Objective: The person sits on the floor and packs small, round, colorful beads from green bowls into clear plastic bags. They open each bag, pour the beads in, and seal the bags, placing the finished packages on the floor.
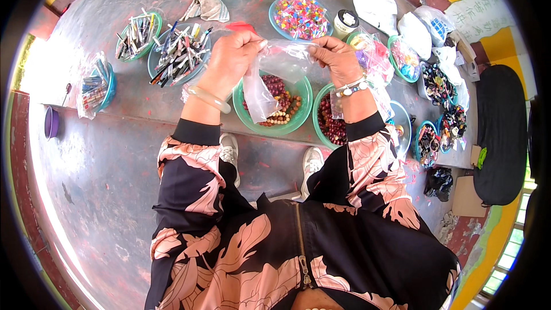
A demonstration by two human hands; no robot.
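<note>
A clear plastic bag point(283, 64) is stretched between my hands, above a green bowl point(304, 106). My left hand point(234, 59) pinches the bag's left edge between thumb and fingers; a loose flap hangs down beneath it. At the bag's upper right, my right hand point(340, 60) grips the edge in the same way. Dark red and tan bead strings point(279, 102) lie in the green bowl, partly covered by the hanging plastic. Something red point(241, 26) shows just behind my left hand; its kind is unclear. Below my right wrist, more dark red beads point(331, 123) fill a second bowl.
Pens crowd a bowl point(150, 69) at left, with further pen bowls beyond. A bowl of colourful small pieces point(299, 17) stands behind my hands, beside a white-and-black jar point(345, 22). White bags point(374, 6) and bowls of dark trinkets point(427, 145) line the right.
</note>
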